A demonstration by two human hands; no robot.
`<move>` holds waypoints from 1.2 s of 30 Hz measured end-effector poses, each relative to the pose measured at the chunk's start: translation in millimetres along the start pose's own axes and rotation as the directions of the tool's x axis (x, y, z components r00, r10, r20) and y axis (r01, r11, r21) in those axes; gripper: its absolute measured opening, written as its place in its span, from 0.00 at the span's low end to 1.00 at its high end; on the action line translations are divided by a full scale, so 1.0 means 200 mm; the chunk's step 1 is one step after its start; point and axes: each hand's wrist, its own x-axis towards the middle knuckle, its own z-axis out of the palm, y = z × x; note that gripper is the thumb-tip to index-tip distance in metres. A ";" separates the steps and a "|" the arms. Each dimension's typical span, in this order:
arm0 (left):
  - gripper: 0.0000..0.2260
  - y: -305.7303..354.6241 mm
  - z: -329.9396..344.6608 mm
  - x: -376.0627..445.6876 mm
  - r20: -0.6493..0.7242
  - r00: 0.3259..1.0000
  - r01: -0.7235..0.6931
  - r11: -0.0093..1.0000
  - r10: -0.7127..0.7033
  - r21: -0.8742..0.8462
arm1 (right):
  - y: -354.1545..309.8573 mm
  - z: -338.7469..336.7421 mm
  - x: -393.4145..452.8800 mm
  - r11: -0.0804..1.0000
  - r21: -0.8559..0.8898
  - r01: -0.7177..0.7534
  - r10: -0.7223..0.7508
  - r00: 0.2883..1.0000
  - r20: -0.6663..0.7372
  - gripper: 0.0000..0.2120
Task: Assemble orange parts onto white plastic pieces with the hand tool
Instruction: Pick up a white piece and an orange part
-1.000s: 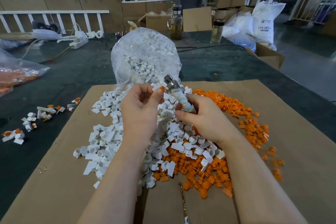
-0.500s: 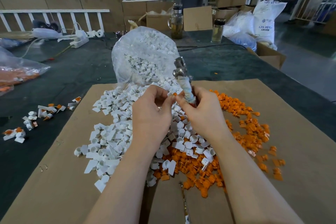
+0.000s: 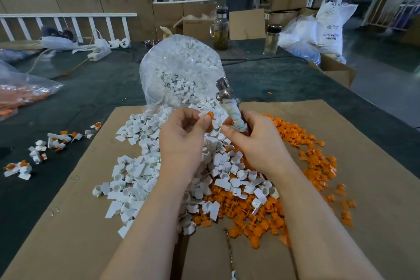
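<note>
Cardboard covers the surface; above its white pile, my left hand pinches a white piece with an orange part at the fingertips. Beside it, my right hand grips the hand tool.

The right hand hides the hand tool's lower handle.

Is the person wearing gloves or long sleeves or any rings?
No. Both the left hand and the right hand are bare, with no gloves, and no rings or watch show. Both forearms are uncovered right down to the bottom edge of the picture, so no sleeves are in view. The fingernails look short and plain.
</note>
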 end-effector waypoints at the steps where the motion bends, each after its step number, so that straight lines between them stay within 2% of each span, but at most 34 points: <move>1: 0.07 0.00 -0.01 0.01 0.008 1.000 0.026 0.997 -0.026 -0.067 | 0.00 -0.01 0.00 1.000 -0.003 -0.003 0.003 1.000 0.001 0.05; 5: 0.06 0.00 -0.02 0.02 0.057 0.995 0.098 0.958 -0.086 -0.269 | 0.00 -0.01 0.00 1.000 -0.009 0.009 -0.009 1.000 -0.012 0.03; 9: 0.07 0.00 -0.03 0.02 0.065 0.993 0.111 0.936 -0.095 -0.333 | -0.01 -0.02 -0.01 1.000 -0.024 0.013 -0.013 0.999 0.033 0.03; 13: 0.06 0.00 -0.03 0.02 0.058 0.995 0.099 0.935 -0.084 -0.340 | -0.02 -0.04 -0.01 0.999 -0.043 0.007 -0.002 0.993 0.121 0.05; 19: 0.06 0.00 -0.03 0.02 0.045 0.996 0.084 0.938 -0.073 -0.336 | -0.03 -0.03 -0.01 0.998 -0.052 0.027 -0.020 0.992 0.128 0.05; 25: 0.05 0.00 -0.04 0.03 0.049 0.998 0.043 0.942 -0.029 -0.332 | -0.03 -0.04 -0.02 0.994 -0.107 0.026 -0.002 0.976 0.217 0.08; 29: 0.06 -0.01 -0.05 0.04 0.055 0.998 0.014 0.953 0.003 -0.303 | -0.03 -0.05 -0.02 0.991 -0.132 0.014 0.026 0.956 0.294 0.07; 36: 0.06 -0.02 -0.06 0.04 0.077 0.997 -0.001 0.957 0.024 -0.290 | -0.02 -0.05 -0.02 0.988 -0.151 -0.002 0.052 0.944 0.325 0.05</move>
